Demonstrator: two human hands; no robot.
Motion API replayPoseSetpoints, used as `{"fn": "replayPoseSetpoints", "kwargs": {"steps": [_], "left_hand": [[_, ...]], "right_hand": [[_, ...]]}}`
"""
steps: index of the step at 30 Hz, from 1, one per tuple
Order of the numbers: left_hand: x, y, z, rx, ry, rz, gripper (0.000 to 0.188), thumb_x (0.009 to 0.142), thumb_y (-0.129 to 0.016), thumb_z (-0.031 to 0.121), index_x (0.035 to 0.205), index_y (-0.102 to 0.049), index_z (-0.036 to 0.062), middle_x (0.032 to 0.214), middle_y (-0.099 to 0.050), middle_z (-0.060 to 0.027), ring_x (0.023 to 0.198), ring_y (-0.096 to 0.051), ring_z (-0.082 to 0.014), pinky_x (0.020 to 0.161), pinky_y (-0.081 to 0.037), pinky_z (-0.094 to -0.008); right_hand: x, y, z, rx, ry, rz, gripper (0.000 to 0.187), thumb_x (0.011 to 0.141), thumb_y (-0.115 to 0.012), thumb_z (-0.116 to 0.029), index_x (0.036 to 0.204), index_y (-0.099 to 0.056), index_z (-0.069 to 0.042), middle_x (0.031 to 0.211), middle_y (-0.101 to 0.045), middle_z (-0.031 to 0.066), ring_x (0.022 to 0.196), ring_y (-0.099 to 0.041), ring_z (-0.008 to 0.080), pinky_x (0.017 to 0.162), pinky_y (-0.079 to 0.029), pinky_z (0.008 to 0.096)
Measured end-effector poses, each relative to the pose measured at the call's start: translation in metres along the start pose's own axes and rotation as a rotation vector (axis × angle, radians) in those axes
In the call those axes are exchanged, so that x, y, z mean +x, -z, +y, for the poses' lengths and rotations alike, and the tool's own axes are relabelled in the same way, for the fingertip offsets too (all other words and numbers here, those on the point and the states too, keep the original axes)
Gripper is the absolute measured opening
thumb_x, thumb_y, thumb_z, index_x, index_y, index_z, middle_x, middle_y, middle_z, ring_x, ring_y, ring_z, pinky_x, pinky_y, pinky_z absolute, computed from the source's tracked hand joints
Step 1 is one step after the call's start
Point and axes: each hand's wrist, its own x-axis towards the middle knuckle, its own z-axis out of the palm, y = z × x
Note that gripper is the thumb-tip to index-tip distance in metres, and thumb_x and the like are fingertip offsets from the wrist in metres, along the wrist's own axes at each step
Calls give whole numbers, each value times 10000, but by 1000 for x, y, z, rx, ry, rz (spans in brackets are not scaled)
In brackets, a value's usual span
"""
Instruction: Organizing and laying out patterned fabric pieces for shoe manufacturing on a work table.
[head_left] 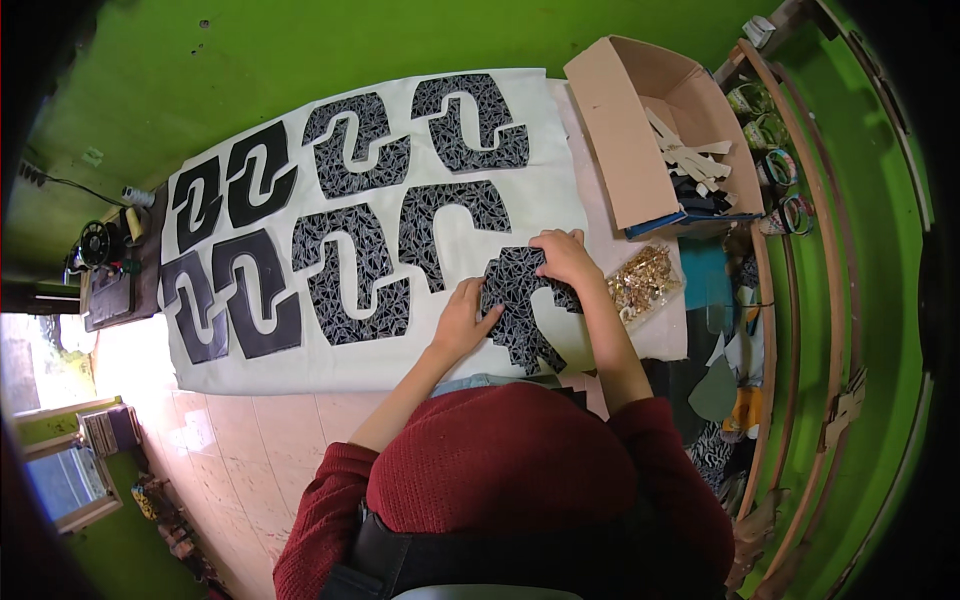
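One patterned black piece (pixel 513 300), partly covered, sits by the table's (pixel 250 375) near edge: the right hand's (pixel 566 258) grip pinches its top; whether the left hand's (pixel 464 320) closes, I cannot tell.

Shows just right of and around the centre of the frame as a patterned cutout (pixel 513 290), black all over with a dense web of fine pale lines, broad at the top and bending toward the right like a hook. Narrows downward to a slanting point below the frame's middle, with small steps along the lower left edge and a rounded hollow on the right. Sits partly covered at the upper right and left edge, too hidden there to trace the full outline.
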Motion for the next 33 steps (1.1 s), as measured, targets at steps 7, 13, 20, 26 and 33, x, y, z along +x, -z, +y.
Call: {"fn": "replayPoseSetpoints", "kwargs": {"steps": [7,13,20,26,33], "left_hand": [[4,-14,2,-265,339,-84,606,718,-708,189,1189,-399,-33,1040,-534,-219,836,-563,-311,737,-455,-345],[-6,-44,-15,-187,3,106,374,737,-671,108,1054,-505,0,851,-606,-151,637,-567,-220,582,-438,-312],[-18,-42,-12,-492,100,256,319,791,-609,41,1085,-492,-3,899,-614,-143,795,-589,-196,740,-449,-281],[-16,-3,13,-686,291,44,463,766,-696,124,1145,-463,-4,1016,-602,-104,922,-572,-170,844,-444,-278],[-14,-12,-7,-554,329,32,424,772,-691,172,1105,-502,-12,937,-626,-113,855,-597,-160,776,-471,-284]], "right_hand": [[1,-11,5,52,22,72,462,594,-772,-132,1029,-619,-121,983,-617,77,1000,-547,259,853,-314,405],[22,-1,4,-66,7,-244,521,552,-795,-228,1047,-642,-171,974,-658,78,969,-594,224,853,-288,443],[8,20,-1,85,154,-141,403,570,-781,-235,944,-669,-133,882,-659,109,887,-606,288,785,-427,396],[-8,23,0,316,339,106,377,616,-759,-217,936,-649,-51,907,-650,145,859,-609,315,763,-467,367],[-17,35,-8,193,136,-179,354,626,-750,-194,926,-650,-36,907,-646,162,869,-608,316,766,-468,378]]}}
